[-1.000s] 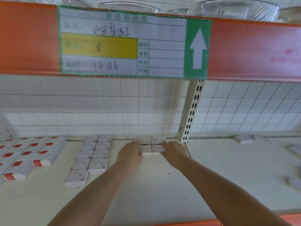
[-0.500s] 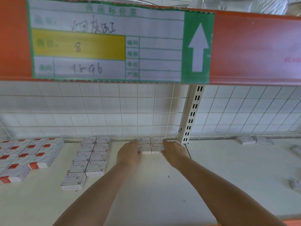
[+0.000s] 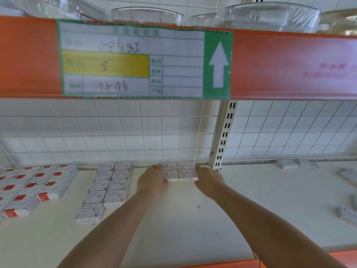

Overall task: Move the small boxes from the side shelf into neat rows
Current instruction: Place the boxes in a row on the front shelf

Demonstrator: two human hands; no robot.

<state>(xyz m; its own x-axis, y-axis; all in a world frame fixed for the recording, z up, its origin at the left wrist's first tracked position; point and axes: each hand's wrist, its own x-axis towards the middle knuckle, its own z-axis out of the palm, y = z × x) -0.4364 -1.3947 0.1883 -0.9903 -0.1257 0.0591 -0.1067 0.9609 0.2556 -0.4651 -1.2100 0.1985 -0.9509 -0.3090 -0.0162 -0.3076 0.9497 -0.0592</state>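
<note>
**Hands squared a block of 4 staple boxes at the back of the shelf**

A person's left hand [image 3: 152, 180] and right hand [image 3: 207, 179] bracketed a block of 4 small staple boxes [image 3: 185, 172], laid 2 by 2 at the far edge of the shelf [image 3: 183, 229], tight against the wire grid [image 3: 154, 132] and just left of the slotted upright post [image 3: 224, 136]. Both arms reached forward from the near edge, palms turned inward, fingers fairly straight and touching the outer sides of the block; neither hand appeared to curl round a box, and the thumbs sat at the near corners.

The risk, as judged from this pose, lay in uneven pressure: a harder push from 1 side could skew the block or slide it against the post, and a squeeze could buckle the pair in the middle upward. Lifting the hands away carelessly might also drag a near box out of line.

To the left stood a tidy double column of paper clip boxes [image 3: 108, 186], and farther left a patch of red-labelled boxes [image 3: 34, 186]. Well apart on the right, loose boxes [image 3: 297, 164] lay scattered and unsorted, suggesting much of the job remained.
</note>
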